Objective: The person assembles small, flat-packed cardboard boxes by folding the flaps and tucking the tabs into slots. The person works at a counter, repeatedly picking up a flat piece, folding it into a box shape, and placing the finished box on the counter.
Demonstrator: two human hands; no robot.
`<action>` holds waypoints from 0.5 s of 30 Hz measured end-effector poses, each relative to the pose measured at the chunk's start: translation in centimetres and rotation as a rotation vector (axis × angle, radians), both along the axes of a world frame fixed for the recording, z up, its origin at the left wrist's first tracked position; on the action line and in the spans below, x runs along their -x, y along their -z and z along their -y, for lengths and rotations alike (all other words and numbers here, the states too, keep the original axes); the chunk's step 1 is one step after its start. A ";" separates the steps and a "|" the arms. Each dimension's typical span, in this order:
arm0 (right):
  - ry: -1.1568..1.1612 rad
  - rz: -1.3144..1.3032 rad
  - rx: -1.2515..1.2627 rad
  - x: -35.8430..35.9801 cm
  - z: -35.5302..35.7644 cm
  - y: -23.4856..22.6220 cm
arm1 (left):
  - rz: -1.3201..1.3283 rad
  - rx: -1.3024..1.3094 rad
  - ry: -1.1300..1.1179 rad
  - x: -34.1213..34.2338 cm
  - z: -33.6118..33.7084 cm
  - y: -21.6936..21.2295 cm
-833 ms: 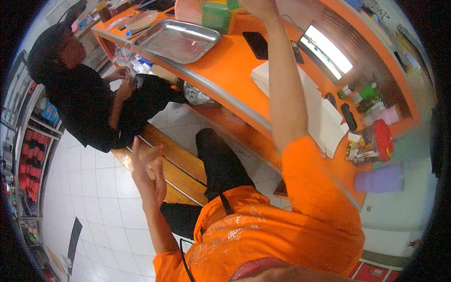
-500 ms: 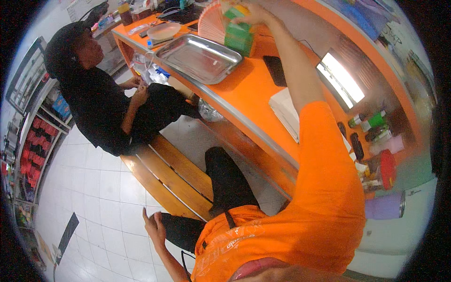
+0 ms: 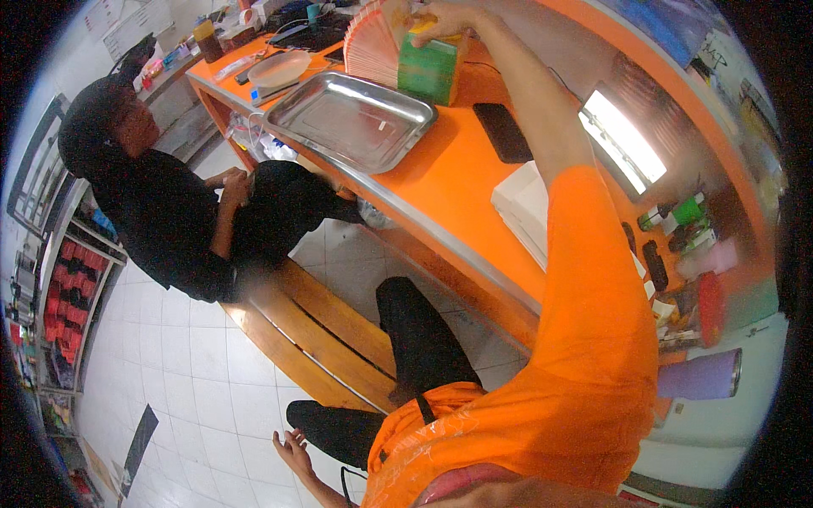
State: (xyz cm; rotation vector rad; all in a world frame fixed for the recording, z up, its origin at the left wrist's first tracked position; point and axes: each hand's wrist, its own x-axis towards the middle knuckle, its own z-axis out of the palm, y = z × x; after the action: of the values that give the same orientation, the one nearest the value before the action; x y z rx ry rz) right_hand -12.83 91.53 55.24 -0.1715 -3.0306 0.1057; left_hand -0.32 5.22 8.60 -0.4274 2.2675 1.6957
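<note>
My right arm stretches across the orange table, and my right hand (image 3: 451, 23) curls over the top of a green and yellow box (image 3: 428, 73) at the far side. Beside that box stands a fanned stack of pale pink sheets or envelopes (image 3: 373, 46). A shiny metal tray (image 3: 339, 123) lies just in front of the box, bare apart from a small white mark. Down at my left side, away from the table, my left hand (image 3: 293, 450) hangs over the floor with its fingers apart and nothing in it.
A black phone (image 3: 501, 133) and a white stack of paper (image 3: 521, 207) lie nearer me on the table. A round pale dish (image 3: 279, 69) sits beyond the tray. Another person in black (image 3: 161, 203) sits on the wooden bench (image 3: 313, 339). A purple tumbler (image 3: 701, 374) stands at right.
My view has shifted slightly. My left hand has dropped a little, its fingers more bent. My right hand stays at the green box.
</note>
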 end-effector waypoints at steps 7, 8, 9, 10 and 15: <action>0.012 0.017 -0.035 1.2 0.0 1.3 | 0.037 -0.031 -0.046 1.2 0.2 1.1; 0.018 0.019 -0.046 1.5 0.1 1.5 | 0.038 -0.040 -0.043 1.4 -0.1 1.5; 0.018 0.017 -0.062 1.8 0.1 1.8 | 0.039 -0.047 -0.039 1.7 -0.3 1.8; 0.026 0.018 -0.071 1.9 0.0 2.4 | 0.039 -0.049 -0.030 2.2 -0.3 1.9; 0.080 0.019 -0.215 4.6 -1.2 5.4 | 0.107 -0.049 -0.030 3.1 0.5 5.9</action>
State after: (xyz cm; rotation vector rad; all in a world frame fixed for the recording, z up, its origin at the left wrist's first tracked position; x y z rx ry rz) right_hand -17.39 92.74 49.87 -0.2754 -3.0209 -0.2276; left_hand -3.41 4.68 2.71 -0.5311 2.1494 1.6967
